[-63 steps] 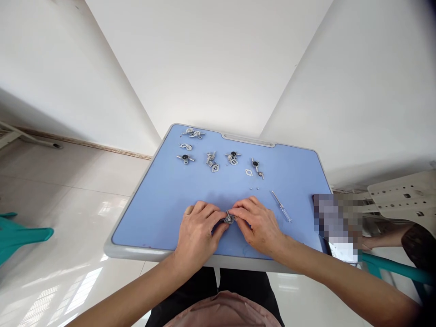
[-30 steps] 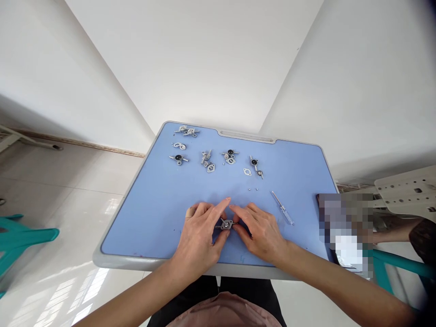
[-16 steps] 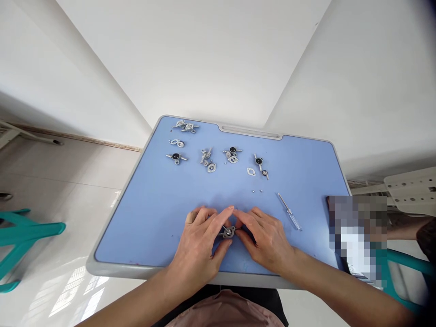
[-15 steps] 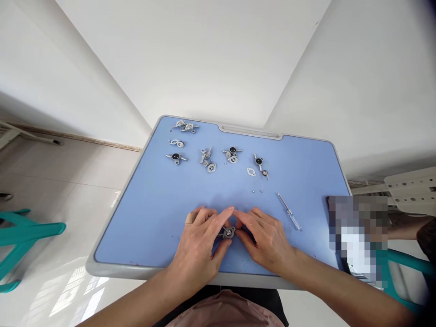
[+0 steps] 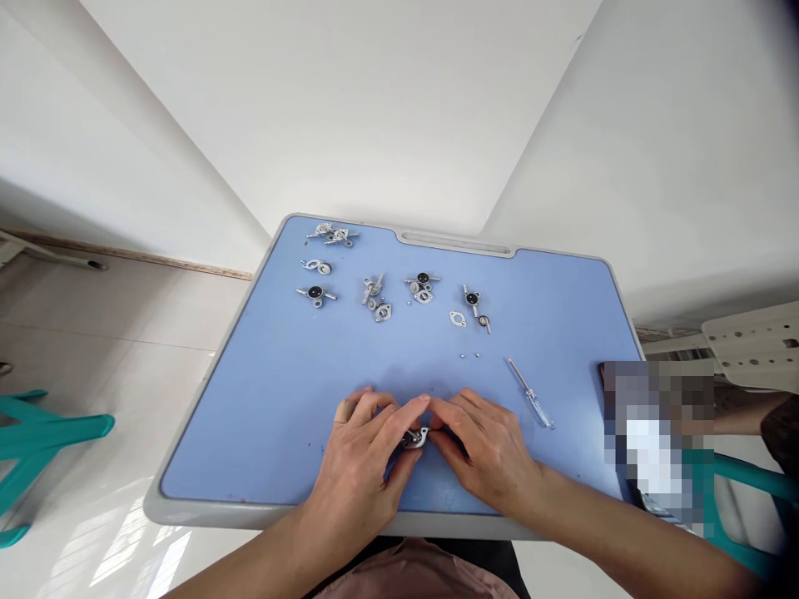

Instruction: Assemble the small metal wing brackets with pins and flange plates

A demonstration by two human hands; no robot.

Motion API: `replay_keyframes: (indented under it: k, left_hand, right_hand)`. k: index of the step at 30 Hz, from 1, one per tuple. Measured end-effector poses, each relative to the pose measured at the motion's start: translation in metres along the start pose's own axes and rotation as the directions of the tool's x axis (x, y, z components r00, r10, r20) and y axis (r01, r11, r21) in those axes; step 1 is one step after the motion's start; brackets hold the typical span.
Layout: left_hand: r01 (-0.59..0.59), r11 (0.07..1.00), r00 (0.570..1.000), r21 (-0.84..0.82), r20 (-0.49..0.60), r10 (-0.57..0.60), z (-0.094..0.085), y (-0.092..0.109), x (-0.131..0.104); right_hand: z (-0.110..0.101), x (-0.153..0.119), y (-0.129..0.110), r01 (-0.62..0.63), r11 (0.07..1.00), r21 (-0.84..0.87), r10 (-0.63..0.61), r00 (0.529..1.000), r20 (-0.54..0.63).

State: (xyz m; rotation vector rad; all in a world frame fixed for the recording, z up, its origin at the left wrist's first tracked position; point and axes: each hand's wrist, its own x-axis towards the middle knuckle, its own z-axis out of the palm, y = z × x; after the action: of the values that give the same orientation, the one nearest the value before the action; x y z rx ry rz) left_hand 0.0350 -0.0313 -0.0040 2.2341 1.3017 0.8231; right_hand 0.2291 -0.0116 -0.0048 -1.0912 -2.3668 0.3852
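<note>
Near the front edge of the blue table, a small metal valve (image 5: pixel 414 438) with an oval flange is held low between my hands. My left hand (image 5: pixel 367 445) grips it from the left, thumb below and fingers over the top, hiding much of the body. The thumb and fingers of my right hand (image 5: pixel 478 441) pinch at its right end, where a thin dark bit shows between them. Both index fingertips nearly meet above the valve. To the right lies a screwdriver (image 5: pixel 532 395) with a clear handle. Two tiny screws (image 5: pixel 470 356) lie beyond my right hand.
Across the blue table (image 5: pixel 250 416) lie valve bodies with black discs (image 5: pixel 316 293), another such body (image 5: pixel 473 299), a flange plate (image 5: pixel 458 319) and a cluster of metal parts (image 5: pixel 334 235). A blurred-out patch (image 5: pixel 658 441) covers the right edge, with another person's arm (image 5: pixel 740 408) beyond.
The valve has turned slightly and sits further under my left fingers, its round centre now less visible. Both hands keep hold of it. The view has shifted a little.
</note>
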Motion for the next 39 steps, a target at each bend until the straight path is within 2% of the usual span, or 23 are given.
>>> replay_keyframes:
  k: [10,17,22,28,34,39]
  left_hand:
    - [0.007,1.0,1.0,0.001,-0.004,-0.007,-0.0001,0.0006,0.0005]
    - [0.007,0.985,0.995,0.173,-0.098,0.01,0.0025,0.0055,0.0]
    - [-0.005,0.975,0.995,0.224,-0.096,0.027,0.0024,0.0086,-0.0002]
    - [-0.007,0.975,0.997,0.221,-0.075,0.024,0.0017,0.0086,0.0008]
    - [-0.03,0.979,0.989,0.202,-0.133,0.058,0.0021,0.0092,0.0021]
    - [-0.002,0.978,0.99,0.208,-0.135,0.031,0.0026,0.0101,0.003]
  right_hand:
    - [-0.0001,0.0004,-0.0003,0.002,1.0,0.008,-0.002,1.0,-0.003]
    - [-0.0003,0.0009,0.0001,0.011,1.0,0.013,-0.011,1.0,-0.01]
    - [-0.0002,-0.0001,0.0001,0.008,1.0,0.022,-0.008,1.0,-0.011]
    - [0.0011,-0.0009,0.0013,0.004,0.999,0.032,-0.004,1.0,-0.008]
    - [0.0028,0.0001,0.0014,0.008,0.999,0.046,-0.007,0.999,-0.031]
    - [0.002,-0.0004,0.0008,0.008,0.999,0.053,-0.007,1.0,-0.021]
